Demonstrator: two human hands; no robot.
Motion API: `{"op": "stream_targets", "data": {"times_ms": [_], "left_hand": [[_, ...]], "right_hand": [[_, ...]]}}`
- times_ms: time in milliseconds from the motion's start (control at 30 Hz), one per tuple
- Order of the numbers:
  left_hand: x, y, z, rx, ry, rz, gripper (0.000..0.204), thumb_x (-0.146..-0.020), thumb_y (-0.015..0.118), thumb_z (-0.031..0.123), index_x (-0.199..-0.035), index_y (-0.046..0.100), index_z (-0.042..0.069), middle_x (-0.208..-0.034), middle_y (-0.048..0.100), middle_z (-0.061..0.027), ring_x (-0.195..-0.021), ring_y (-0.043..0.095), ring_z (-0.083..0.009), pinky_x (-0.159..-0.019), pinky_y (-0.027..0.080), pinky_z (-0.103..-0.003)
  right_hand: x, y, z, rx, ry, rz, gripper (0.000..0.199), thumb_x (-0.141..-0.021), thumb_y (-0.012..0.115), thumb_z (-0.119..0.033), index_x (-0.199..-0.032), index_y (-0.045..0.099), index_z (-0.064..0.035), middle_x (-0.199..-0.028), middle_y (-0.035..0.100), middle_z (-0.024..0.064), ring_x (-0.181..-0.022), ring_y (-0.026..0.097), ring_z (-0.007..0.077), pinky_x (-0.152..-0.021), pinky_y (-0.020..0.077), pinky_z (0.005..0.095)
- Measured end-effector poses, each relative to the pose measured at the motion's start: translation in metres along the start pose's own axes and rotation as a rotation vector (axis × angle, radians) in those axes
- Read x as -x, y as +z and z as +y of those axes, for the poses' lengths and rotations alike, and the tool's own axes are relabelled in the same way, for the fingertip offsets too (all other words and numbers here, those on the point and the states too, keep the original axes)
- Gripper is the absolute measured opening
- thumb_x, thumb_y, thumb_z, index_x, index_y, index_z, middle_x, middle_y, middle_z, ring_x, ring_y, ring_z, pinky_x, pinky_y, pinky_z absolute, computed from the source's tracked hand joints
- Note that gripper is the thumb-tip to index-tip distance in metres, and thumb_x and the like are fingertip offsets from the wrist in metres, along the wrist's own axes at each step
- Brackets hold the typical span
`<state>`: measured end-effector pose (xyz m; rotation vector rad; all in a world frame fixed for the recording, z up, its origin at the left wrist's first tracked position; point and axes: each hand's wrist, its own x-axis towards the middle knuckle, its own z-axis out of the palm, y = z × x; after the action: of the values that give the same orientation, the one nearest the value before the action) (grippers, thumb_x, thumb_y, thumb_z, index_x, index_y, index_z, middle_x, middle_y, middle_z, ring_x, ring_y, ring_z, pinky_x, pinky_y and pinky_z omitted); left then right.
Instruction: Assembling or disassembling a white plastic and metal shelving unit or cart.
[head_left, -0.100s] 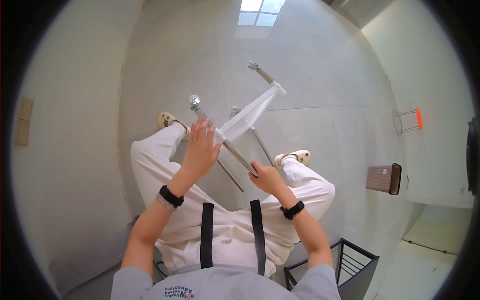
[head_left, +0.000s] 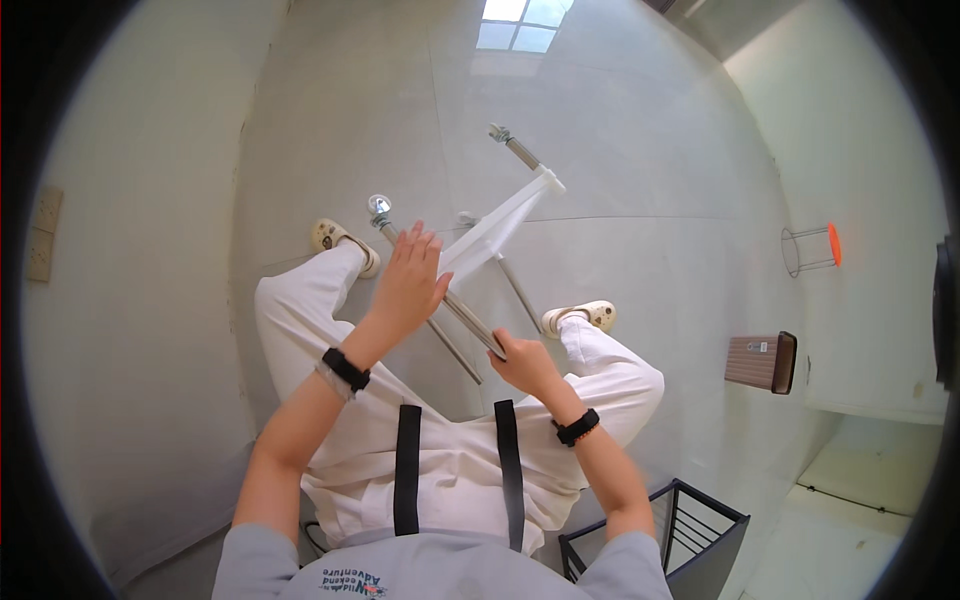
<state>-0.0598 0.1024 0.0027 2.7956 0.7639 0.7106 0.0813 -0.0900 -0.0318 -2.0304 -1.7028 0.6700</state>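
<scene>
A white plastic shelf [head_left: 507, 222] stands tilted between my feet, with metal poles through its corners. My right hand [head_left: 526, 364] is closed around the near end of one metal pole [head_left: 468, 320]. Fingers stretched out, my left hand [head_left: 407, 285] lies over that pole at the shelf's near corner. It covers the joint there, and whether the palm presses on it I cannot tell. Beyond the fingertips, the pole ends in a shiny caster [head_left: 380, 206]. At the far corner another caster [head_left: 499, 133] tops a short pole. Two thinner-looking poles [head_left: 519, 292] extend toward me underneath.
My shoes [head_left: 580, 318] flank the frame on the grey tiled floor. To the right are a brown ribbed box [head_left: 760, 361] and a stool with an orange seat [head_left: 834, 245]. A black rack [head_left: 712, 530] stands by my right elbow. A wall [head_left: 150, 300] runs along the left.
My left hand has shifted slightly away from me and to the right over the shelf corner. My right hand keeps its hold on the pole. The whole view has moved slightly.
</scene>
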Motion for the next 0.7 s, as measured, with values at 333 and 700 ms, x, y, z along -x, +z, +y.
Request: {"op": "stream_targets", "data": {"times_ms": [333,700], "left_hand": [[0.003,0.041,-0.01,0.082,-0.288,-0.485,0.027,-0.087,0.051,0.029,-0.089,0.049,0.003,-0.079,0.063,-0.0155,-0.069,0.062,-0.0341,-0.065,0.047,-0.046],[0.006,0.056,0.008,0.122,-0.622,-0.462,0.039,-0.084,0.054,0.031,-0.102,0.04,0.0,-0.077,0.061,-0.0185,-0.068,0.062,-0.0388,-0.06,0.051,-0.044]], "right_hand": [[-0.002,-0.008,0.013,0.123,-0.109,-0.039,0.02,-0.075,0.063,-0.018,-0.089,0.05,-0.0089,-0.06,0.058,0.0109,-0.055,0.058,0.0327,-0.049,0.0463,0.0413],[-0.038,-0.037,0.054,0.293,0.093,-0.142,0.015,-0.074,0.062,-0.014,-0.082,0.053,-0.0047,-0.071,0.059,0.0119,-0.069,0.058,0.0322,-0.061,0.0463,0.0419]]}}
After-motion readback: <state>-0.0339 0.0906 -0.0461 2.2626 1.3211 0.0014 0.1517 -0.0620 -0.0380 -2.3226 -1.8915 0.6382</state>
